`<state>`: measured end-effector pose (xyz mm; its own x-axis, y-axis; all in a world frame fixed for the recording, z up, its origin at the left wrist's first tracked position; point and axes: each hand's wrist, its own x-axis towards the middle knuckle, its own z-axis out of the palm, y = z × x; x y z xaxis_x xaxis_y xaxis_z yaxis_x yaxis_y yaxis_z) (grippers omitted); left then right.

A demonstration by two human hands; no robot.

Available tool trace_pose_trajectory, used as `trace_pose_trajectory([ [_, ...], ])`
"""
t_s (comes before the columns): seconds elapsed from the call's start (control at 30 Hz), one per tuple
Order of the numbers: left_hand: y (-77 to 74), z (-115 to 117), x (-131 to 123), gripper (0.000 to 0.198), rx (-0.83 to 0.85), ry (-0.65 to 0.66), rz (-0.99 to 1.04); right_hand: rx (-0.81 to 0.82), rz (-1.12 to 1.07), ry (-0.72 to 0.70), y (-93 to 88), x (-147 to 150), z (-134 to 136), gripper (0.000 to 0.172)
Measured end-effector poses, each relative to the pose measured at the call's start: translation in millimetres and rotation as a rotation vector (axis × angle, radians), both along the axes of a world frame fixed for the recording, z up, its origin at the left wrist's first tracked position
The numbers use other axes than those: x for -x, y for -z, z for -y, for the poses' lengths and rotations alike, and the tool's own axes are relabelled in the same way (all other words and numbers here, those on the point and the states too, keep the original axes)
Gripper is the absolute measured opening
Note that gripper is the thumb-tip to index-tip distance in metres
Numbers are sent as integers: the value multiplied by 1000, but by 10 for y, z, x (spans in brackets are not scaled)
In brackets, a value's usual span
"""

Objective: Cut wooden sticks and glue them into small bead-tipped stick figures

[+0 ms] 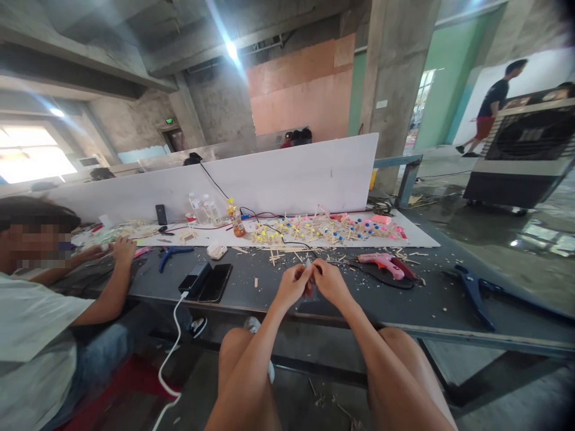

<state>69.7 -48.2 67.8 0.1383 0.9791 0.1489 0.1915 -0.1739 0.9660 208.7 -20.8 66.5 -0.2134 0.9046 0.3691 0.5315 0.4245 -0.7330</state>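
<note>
Whitish scrap [308, 263] (perhaps plastic) between both hands [291, 284] [329, 280].

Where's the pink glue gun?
In the head view's right half, the glue gun lies on the table between the right hand and the big blue tool.

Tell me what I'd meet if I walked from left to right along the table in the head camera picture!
Smaller blue tool → white case → yellow-capped bottle → left hand → right hand → pink glue gun → bigger blue tool.
</note>
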Motion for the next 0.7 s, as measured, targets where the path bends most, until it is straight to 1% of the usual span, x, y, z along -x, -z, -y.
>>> trace_pose_trajectory([
  [0.13,5,-7,1,49,-41,1,-52,79,-61,-77,-22,-23,9,24],
  [0.23,-16,7,1,46,-46,-36,-82,112,-71,-75,-28,-25,17,27],
  [0.3,-25,16,3,43,-100,-111,-182,65,8,-24,-24,-13,25,27],
  [0.43,-7,-1,24,40,-317,-334,-499,-31,229,131,-23,48,71,22],
  [0.53,7,-23,51,35,-414,-440,-640,-58,263,196,-21,106,112,18],
  [0.57,6,-25,59,33,-439,-447,-659,-63,236,198,-13,119,117,14],
  [0.63,-3,-21,72,32,-482,-412,-670,-43,107,153,14,127,111,6],
  [0.7,-14,-7,79,31,-513,-333,-667,10,-63,73,44,110,89,8],
])
